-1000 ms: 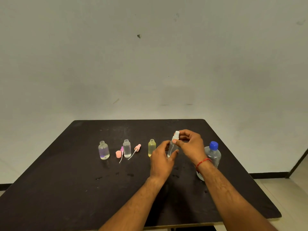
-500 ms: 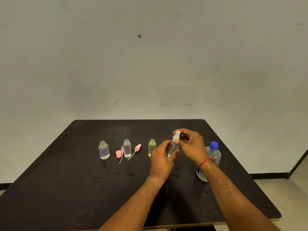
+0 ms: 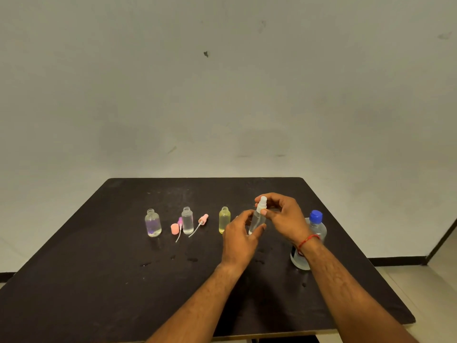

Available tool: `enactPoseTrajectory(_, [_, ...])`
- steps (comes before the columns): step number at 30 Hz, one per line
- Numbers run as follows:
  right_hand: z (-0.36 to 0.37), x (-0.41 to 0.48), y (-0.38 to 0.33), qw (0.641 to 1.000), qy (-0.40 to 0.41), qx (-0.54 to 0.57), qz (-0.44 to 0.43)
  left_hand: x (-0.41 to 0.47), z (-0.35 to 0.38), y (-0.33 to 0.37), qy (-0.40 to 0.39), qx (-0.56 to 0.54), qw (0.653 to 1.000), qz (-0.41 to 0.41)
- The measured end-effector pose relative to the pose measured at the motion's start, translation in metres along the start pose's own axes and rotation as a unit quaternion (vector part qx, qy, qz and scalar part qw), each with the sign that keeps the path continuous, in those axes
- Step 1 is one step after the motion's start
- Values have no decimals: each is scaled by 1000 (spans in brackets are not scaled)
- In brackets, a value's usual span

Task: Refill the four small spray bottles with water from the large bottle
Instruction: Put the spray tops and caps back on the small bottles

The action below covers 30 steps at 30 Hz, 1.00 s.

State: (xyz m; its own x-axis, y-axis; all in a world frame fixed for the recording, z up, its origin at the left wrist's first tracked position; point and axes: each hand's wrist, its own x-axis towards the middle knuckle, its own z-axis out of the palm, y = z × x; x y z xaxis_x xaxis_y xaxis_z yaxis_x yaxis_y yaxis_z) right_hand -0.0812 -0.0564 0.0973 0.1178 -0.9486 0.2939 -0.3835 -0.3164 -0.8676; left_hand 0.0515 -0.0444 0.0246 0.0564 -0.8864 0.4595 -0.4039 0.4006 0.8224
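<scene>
Over the table (image 3: 99,280), left fingers (image 3: 244,216) grip the clear bottle (image 3: 257,220), right fingers (image 3: 273,198) pinch its sprayer (image 3: 262,203)

The large bottle (image 3: 318,228) is partly hidden behind the right forearm (image 3: 330,267)

a bare, staged recording room rather than a home: a plain scuffed wall (image 3: 222,82) fills the upper frame, a black table (image 3: 99,280) below, tiled floor (image 3: 440,293) lower right.

Clear glossy plastic small bottles (image 3: 187,220), blue plastic cap (image 3: 316,216), matt black scuffed table (image 3: 99,280).
</scene>
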Motion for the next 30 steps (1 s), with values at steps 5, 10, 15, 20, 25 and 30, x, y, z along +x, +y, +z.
enactPoseTrajectory(5, [3, -1, 2, 998, 49, -30, 10, -1, 0, 2, 8, 2, 1000, 5])
enactPoseTrajectory(10, [8, -3, -1, 994, 89, -62, 23, -2, 1, 2, 16, 7, 1000, -1])
enactPoseTrajectory(15, [10, -7, -3, 994, 93, -63, 15, -2, -1, 1, 31, -4, 999, 5])
enactPoseTrajectory(20, [8, -8, -2, 997, 67, -21, -15, 1, -4, -1, 21, -4, 1000, 8])
enactPoseTrajectory(25, [12, -9, -1, 993, 106, -38, -24, 1, -4, 1, 26, -5, 1000, 4])
enactPoseTrajectory(30, [15, -9, -1, 992, 120, -34, -18, 0, -4, 0, 32, -2, 999, 11])
